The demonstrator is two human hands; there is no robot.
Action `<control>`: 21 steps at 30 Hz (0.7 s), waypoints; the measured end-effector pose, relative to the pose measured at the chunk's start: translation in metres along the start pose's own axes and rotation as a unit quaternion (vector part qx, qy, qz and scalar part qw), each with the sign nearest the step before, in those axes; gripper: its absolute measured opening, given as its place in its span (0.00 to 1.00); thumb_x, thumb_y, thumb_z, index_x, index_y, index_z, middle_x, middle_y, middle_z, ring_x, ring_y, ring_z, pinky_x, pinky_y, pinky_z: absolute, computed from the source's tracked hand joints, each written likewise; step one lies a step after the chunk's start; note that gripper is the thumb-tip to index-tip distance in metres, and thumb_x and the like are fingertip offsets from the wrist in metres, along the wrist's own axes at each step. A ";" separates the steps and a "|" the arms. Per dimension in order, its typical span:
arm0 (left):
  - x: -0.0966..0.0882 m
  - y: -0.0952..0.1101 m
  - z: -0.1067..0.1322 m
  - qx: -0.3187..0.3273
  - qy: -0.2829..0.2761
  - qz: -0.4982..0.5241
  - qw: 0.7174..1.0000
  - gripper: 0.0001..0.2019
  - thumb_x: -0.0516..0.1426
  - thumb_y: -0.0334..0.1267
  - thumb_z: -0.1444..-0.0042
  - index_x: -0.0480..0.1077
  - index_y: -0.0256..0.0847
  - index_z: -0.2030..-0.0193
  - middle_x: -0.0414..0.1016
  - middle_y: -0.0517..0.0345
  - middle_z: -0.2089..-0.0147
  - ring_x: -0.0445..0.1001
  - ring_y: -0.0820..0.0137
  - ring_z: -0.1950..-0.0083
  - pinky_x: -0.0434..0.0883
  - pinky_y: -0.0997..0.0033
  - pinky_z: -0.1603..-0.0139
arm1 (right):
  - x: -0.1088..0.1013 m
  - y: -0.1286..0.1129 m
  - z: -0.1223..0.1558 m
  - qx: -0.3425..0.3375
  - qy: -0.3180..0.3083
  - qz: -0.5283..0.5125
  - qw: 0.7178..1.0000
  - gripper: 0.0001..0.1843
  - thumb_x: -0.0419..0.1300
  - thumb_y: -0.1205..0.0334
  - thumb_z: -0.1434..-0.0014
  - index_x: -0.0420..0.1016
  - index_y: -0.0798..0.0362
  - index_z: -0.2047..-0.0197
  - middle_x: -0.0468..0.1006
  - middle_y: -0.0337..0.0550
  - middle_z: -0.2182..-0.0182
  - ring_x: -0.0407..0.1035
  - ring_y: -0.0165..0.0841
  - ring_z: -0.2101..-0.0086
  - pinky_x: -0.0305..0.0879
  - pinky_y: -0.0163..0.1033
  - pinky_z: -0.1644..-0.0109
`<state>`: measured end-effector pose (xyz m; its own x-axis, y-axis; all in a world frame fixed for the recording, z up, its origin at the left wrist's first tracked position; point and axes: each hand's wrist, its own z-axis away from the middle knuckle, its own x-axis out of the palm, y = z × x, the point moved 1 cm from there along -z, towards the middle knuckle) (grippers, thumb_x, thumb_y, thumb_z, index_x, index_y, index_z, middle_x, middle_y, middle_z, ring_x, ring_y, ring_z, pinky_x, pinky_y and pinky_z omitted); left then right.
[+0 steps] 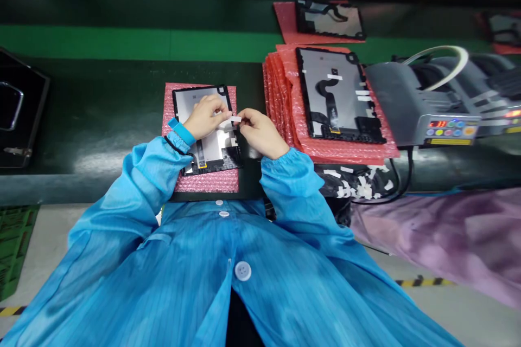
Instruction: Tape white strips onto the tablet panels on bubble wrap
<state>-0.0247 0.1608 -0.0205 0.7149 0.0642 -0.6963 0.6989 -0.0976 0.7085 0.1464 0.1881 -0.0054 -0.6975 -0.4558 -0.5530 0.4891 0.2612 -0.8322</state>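
A small white strip of tape [235,119] is stretched between my two hands, over the right side of a tablet screen panel [211,147]. My left hand [207,115] lies above the panel, its thumb and finger pinched at the strip's left end. From the right, my right hand [262,133] pinches the other end. The panel lies back side up, slightly turned, on a pink bubble-wrap sheet [207,182]. Its grey back has a black frame and a dark flex cable, partly hidden by my left hand and wrist.
To the right, another screen panel [342,97] tops a stack of red bubble-wrap bags [280,100]. Beyond it stands a grey tape dispenser [423,97] with a red display. White tape scraps [362,187] lie near the table edge. A black case [20,108] sits at left.
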 end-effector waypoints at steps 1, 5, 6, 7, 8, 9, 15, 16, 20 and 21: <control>0.001 -0.001 0.000 -0.008 0.002 0.002 1.000 0.09 0.58 0.41 0.41 0.70 0.40 0.70 0.72 0.56 0.64 0.69 0.65 0.58 0.65 0.64 0.54 | 0.001 0.002 -0.001 0.012 0.010 -0.009 1.000 0.07 0.54 0.72 0.51 0.69 0.52 0.68 0.70 0.38 0.73 0.64 0.32 0.69 0.62 0.39 0.60; 0.006 -0.006 0.002 -0.042 0.020 0.029 0.998 0.09 0.58 0.40 0.41 0.69 0.40 0.71 0.72 0.57 0.66 0.68 0.67 0.61 0.66 0.66 0.57 | 0.005 0.012 -0.008 0.054 0.038 -0.065 0.996 0.01 0.58 0.66 0.46 0.69 0.53 0.69 0.70 0.37 0.74 0.64 0.30 0.71 0.62 0.38 0.62; 0.007 -0.006 0.002 -0.050 0.021 0.035 0.998 0.09 0.58 0.40 0.41 0.69 0.40 0.71 0.72 0.58 0.67 0.68 0.67 0.62 0.66 0.66 0.58 | 0.006 0.014 -0.010 0.053 0.035 -0.071 0.995 0.02 0.59 0.65 0.46 0.68 0.53 0.70 0.70 0.37 0.74 0.63 0.29 0.71 0.61 0.37 0.63; 0.008 -0.006 0.002 -0.059 0.018 0.035 0.997 0.09 0.57 0.40 0.41 0.69 0.40 0.71 0.72 0.57 0.67 0.68 0.67 0.62 0.66 0.66 0.58 | 0.008 0.015 -0.012 0.049 0.032 -0.072 0.996 0.03 0.59 0.66 0.45 0.68 0.53 0.71 0.70 0.37 0.74 0.63 0.29 0.71 0.61 0.37 0.63; 0.009 -0.005 0.002 -0.073 0.013 0.026 0.997 0.09 0.57 0.39 0.41 0.70 0.40 0.71 0.72 0.57 0.66 0.69 0.67 0.61 0.66 0.66 0.57 | 0.009 0.017 -0.014 0.045 0.029 -0.068 0.996 0.04 0.58 0.67 0.45 0.67 0.53 0.72 0.69 0.36 0.75 0.62 0.29 0.72 0.61 0.37 0.63; 0.010 -0.003 0.002 -0.089 0.007 0.007 0.996 0.08 0.57 0.38 0.41 0.70 0.39 0.71 0.73 0.55 0.65 0.69 0.66 0.60 0.66 0.64 0.56 | 0.010 0.018 -0.016 0.042 0.030 -0.057 0.997 0.05 0.58 0.67 0.45 0.67 0.53 0.72 0.69 0.36 0.75 0.62 0.29 0.72 0.61 0.37 0.62; 0.021 0.010 0.003 -0.138 -0.009 -0.127 0.982 0.10 0.56 0.37 0.39 0.70 0.39 0.71 0.74 0.45 0.56 0.66 0.50 0.44 0.62 0.48 0.44 | 0.016 0.025 -0.027 0.062 0.058 0.065 0.994 0.10 0.60 0.72 0.48 0.67 0.53 0.78 0.69 0.41 0.72 0.65 0.34 0.66 0.63 0.42 0.54; 0.022 0.010 0.003 -0.134 -0.010 -0.131 0.982 0.10 0.56 0.38 0.39 0.70 0.39 0.71 0.73 0.45 0.56 0.66 0.49 0.44 0.62 0.47 0.43 | 0.016 0.025 -0.028 0.061 0.058 0.077 0.993 0.10 0.60 0.72 0.49 0.67 0.53 0.78 0.69 0.41 0.72 0.66 0.35 0.65 0.63 0.43 0.54; 0.024 0.011 0.005 -0.121 -0.014 -0.136 0.983 0.10 0.57 0.38 0.39 0.69 0.39 0.71 0.73 0.44 0.55 0.64 0.47 0.42 0.61 0.46 0.42 | 0.017 0.022 -0.027 0.069 0.052 0.109 0.990 0.13 0.60 0.73 0.49 0.65 0.52 0.80 0.72 0.43 0.72 0.68 0.36 0.64 0.65 0.44 0.50; 0.024 0.011 0.005 -0.119 -0.014 -0.139 0.983 0.10 0.57 0.38 0.39 0.69 0.38 0.71 0.73 0.44 0.55 0.64 0.47 0.42 0.60 0.46 0.42 | 0.017 0.020 -0.027 0.075 0.047 0.117 0.989 0.13 0.60 0.73 0.49 0.65 0.52 0.80 0.73 0.44 0.71 0.69 0.36 0.63 0.65 0.44 0.50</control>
<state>0.0002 0.1563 -0.0298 0.4970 0.0273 -0.8673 0.8550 0.1556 0.4948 0.1303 0.2086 -0.0330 -0.5978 -0.3139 -0.7377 0.7108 0.2180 -0.6688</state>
